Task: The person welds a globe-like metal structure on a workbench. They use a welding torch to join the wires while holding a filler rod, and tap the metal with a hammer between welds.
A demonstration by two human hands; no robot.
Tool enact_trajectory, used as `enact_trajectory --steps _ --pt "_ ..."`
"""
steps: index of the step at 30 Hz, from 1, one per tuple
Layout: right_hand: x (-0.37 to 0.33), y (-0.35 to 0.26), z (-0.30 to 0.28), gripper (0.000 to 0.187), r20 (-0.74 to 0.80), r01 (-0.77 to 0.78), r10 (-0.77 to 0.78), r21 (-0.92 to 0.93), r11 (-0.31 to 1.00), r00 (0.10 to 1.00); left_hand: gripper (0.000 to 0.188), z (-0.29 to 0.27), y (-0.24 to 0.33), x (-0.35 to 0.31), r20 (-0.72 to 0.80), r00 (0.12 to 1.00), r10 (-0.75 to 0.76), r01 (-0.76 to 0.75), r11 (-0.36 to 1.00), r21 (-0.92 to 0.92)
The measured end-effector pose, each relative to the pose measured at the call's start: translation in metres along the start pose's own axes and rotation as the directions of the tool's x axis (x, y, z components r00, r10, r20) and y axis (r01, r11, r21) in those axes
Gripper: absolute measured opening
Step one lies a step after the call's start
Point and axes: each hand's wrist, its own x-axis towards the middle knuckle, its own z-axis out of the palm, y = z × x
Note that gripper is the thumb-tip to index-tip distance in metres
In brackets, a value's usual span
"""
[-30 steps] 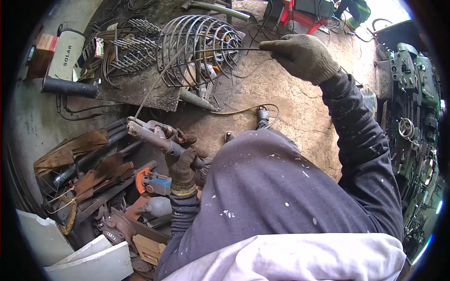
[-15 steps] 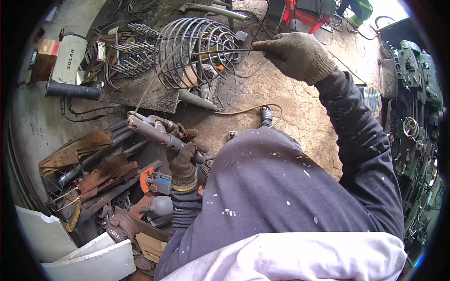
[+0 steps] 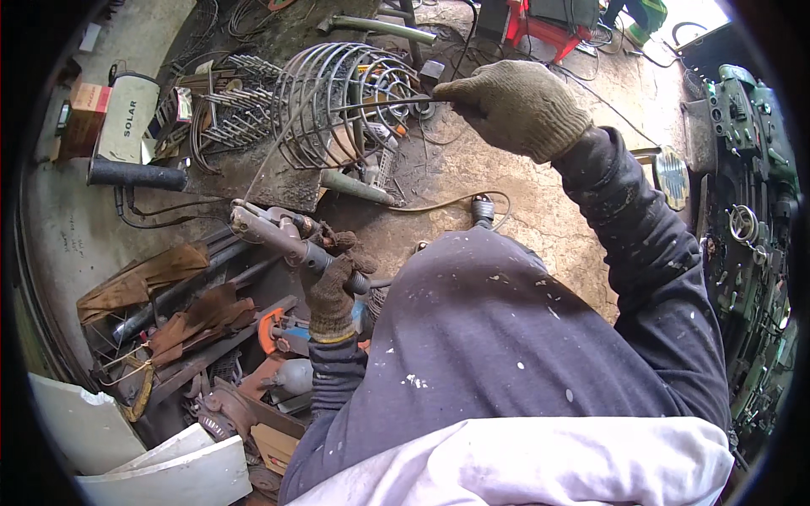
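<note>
My gloved left hand [image 3: 333, 291] is closed around the handle of a welding electrode holder [image 3: 274, 236]. A thin welding electrode [image 3: 268, 169] slants up from its jaws toward a round cage of bent metal rods [image 3: 337, 139] on the workbench [image 3: 253, 184]. Whether the electrode's tip touches the cage is hard to tell. At the upper middle, my gloved right hand [image 3: 519, 110] pinches the end of a thin metal rod [image 3: 388, 103]. This rod runs left among the cage's rings, and whether it is joined to them I cannot tell.
Short threaded-looking rods [image 3: 245, 101] and a pale box [image 3: 126, 118] sit on the bench. White boards [image 3: 169, 472], brown cloths [image 3: 143, 278] and an orange-and-blue tool [image 3: 274, 333] lie at lower left. A green machine [image 3: 742, 126] stands right; a red-and-black unit [image 3: 553, 29] is far off. A cable [image 3: 439, 205] crosses the floor.
My right hand has shifted a little left with the thin rod. The cage appears slightly lower and further left. My left hand still grips the electrode holder in nearly the same place.
</note>
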Motion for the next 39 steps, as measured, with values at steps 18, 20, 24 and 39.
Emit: enact_trajectory --steps 18,20,24,39 --pt "-0.002 -0.003 0.007 0.032 -0.007 -0.029 0.029 0.001 1.0 1.0 0.044 -0.065 -0.021 -0.016 -0.063 0.997 0.053 -0.043 0.989 0.144" --pt "-0.002 -0.003 0.009 0.032 -0.007 -0.031 0.031 -0.023 0.999 0.999 0.043 -0.068 -0.02 -0.022 -0.103 0.993 0.064 -0.044 0.981 0.186" --pt "-0.002 0.0 0.012 0.032 -0.027 -0.02 0.021 0.008 1.0 0.999 0.041 -0.074 -0.019 -0.033 -0.213 0.973 0.087 -0.034 0.97 0.24" --pt "-0.004 0.006 0.01 0.029 -0.08 0.045 -0.043 0.027 0.999 0.996 0.042 -0.019 -0.004 -0.031 -0.278 0.948 0.155 -0.118 0.982 0.146"
